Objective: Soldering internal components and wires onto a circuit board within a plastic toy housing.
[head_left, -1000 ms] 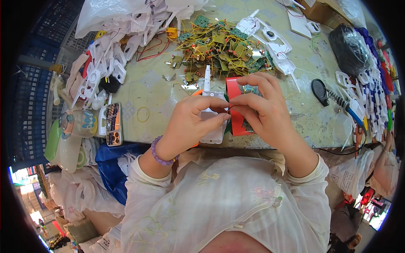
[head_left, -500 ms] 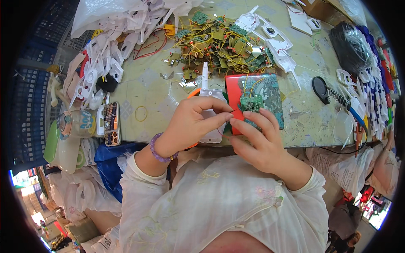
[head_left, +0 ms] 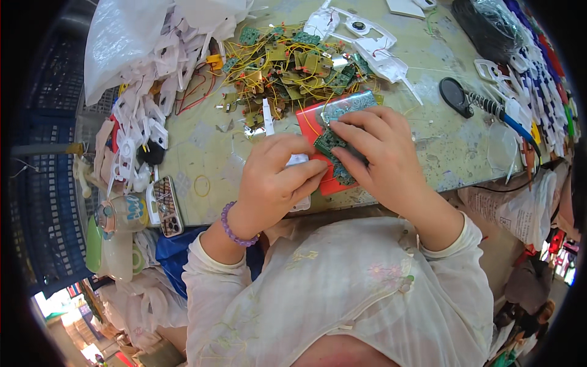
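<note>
My right hand (head_left: 385, 147) grips a small green circuit board (head_left: 329, 142) between thumb and fingers, tilted above a red card or booklet (head_left: 309, 119) with a patterned dark part. My left hand (head_left: 275, 174), a purple bead bracelet (head_left: 235, 227) at its wrist, is closed in a pinch just left of the board. What those fingertips hold is too small or hidden to make out. Beneath the left hand lies a white plastic housing (head_left: 268, 117), its narrow end pointing away from me and its middle mostly covered.
A heap of circuit boards with yellow wires (head_left: 293, 67) lies beyond my hands. White plastic parts (head_left: 143, 116) pile up at left beside a phone (head_left: 167, 206) and a jar (head_left: 125, 213). At right are a round black-rimmed tool (head_left: 455, 96) and a blue-handled cord (head_left: 516, 125).
My right hand has moved up onto the circuit board, taken hold of it and tilted it. The left hand stays pinched. The red card is turned, and the whole view has shifted.
</note>
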Available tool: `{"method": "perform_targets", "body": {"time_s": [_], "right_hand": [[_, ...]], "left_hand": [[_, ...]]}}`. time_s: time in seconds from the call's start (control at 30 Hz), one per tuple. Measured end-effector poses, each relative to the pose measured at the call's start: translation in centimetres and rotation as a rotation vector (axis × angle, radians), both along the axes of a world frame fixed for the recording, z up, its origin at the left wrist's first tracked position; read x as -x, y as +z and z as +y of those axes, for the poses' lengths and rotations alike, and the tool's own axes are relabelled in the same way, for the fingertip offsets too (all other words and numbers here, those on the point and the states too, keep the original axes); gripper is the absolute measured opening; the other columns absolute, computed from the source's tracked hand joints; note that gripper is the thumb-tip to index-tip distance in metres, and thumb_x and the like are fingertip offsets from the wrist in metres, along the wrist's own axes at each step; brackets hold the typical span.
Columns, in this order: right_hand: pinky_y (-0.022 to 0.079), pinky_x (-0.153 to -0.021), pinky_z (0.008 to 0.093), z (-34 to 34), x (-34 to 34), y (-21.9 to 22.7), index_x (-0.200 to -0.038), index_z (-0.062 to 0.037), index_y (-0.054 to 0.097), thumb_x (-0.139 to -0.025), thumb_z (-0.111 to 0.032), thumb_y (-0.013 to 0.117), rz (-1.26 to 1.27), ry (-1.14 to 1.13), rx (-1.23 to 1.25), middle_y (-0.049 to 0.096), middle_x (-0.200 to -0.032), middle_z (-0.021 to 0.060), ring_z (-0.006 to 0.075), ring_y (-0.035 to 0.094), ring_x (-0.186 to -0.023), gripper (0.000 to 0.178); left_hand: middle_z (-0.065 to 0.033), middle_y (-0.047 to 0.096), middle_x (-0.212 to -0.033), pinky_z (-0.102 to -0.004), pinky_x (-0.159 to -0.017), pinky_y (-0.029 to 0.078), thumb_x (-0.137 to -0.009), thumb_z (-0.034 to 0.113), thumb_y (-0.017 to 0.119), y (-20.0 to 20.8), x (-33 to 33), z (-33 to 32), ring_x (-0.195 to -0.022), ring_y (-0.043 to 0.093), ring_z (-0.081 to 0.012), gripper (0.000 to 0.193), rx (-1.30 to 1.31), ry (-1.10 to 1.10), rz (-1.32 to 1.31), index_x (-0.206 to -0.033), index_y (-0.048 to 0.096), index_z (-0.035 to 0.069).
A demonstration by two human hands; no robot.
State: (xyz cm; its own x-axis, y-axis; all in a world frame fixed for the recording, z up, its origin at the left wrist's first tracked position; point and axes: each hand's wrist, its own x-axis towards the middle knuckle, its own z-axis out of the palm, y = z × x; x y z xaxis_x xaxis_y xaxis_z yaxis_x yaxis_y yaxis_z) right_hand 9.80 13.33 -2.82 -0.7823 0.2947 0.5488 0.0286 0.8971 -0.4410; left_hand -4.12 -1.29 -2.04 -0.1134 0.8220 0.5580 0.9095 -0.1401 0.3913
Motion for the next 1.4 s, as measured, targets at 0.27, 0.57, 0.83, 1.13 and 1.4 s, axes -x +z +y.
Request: {"method": "perform_targets", "body": {"time_s": [0.27,0.57,0.83,1.13,1.4], "right_hand": [[0.044,-0.086,0.0406,1.1,-1.7,0.2,-0.102,-0.0068,0.065,-0.073,-0.005,0.07,0.186,-0.004,0.158,0.062,-0.102,0.0081,0.0295,0.056,-0.097,0.03],[0.042,-0.06,0.021,10.7,-12.6,-4.4,-0.108,0.001,0.051,-0.086,-0.004,0.065,0.971,-0.608,0.847,0.056,-0.082,0.0037,0.0079,0.052,-0.068,0.027],[0.037,-0.062,0.021,15.2,-13.3,-0.8,-0.088,0.0034,0.066,-0.087,-0.026,0.068,0.529,-0.906,0.375,0.058,-0.072,0.0017,0.0054,0.047,-0.067,0.029],[0.037,-0.054,0.0221,15.2,-17.0,0.4,-0.081,0.0009,0.067,-0.088,-0.035,0.066,0.496,-1.082,0.194,0.058,-0.065,0.0003,0.0061,0.048,-0.059,0.036],[0.044,-0.048,0.0316,7.3,-21.8,3.4,-0.088,-0.0059,0.057,-0.083,-0.012,0.068,0.322,-1.308,-1.14,0.056,-0.068,0.0047,0.0179,0.056,-0.056,0.014]], "left_hand": [[-0.0079,0.066,-0.103,-0.0345,-0.076,0.054,-0.068,0.008,0.073,-0.2,0.1,-0.2,-0.099,0.065,-0.0262,0.02,0.06,-0.026,0.065,-0.086,0.065,0.006],[-0.0089,0.067,-0.099,-0.0338,-0.073,0.055,-0.069,0.007,0.073,-0.2,-0.1,-0.2,-0.095,0.066,-0.0263,0.019,0.038,-0.019,0.117,-0.085,0.064,0.004],[-0.0094,0.066,-0.1,-0.0342,-0.073,0.055,-0.07,0.006,0.073,0.0,-0.4,-0.1,-0.095,0.066,-0.0269,0.018,0.042,-0.005,0.132,-0.085,0.064,0.002],[-0.0092,0.066,-0.099,-0.0337,-0.073,0.055,-0.068,0.007,0.073,-0.1,-0.4,-0.2,-0.095,0.066,-0.0263,0.019,0.025,-0.002,0.126,-0.085,0.064,0.003],[-0.0095,0.065,-0.1,-0.0333,-0.074,0.055,-0.068,0.006,0.072,-0.3,-0.6,-0.2,-0.096,0.066,-0.0262,0.02,0.051,0.003,0.161,-0.085,0.064,0.003]]}}
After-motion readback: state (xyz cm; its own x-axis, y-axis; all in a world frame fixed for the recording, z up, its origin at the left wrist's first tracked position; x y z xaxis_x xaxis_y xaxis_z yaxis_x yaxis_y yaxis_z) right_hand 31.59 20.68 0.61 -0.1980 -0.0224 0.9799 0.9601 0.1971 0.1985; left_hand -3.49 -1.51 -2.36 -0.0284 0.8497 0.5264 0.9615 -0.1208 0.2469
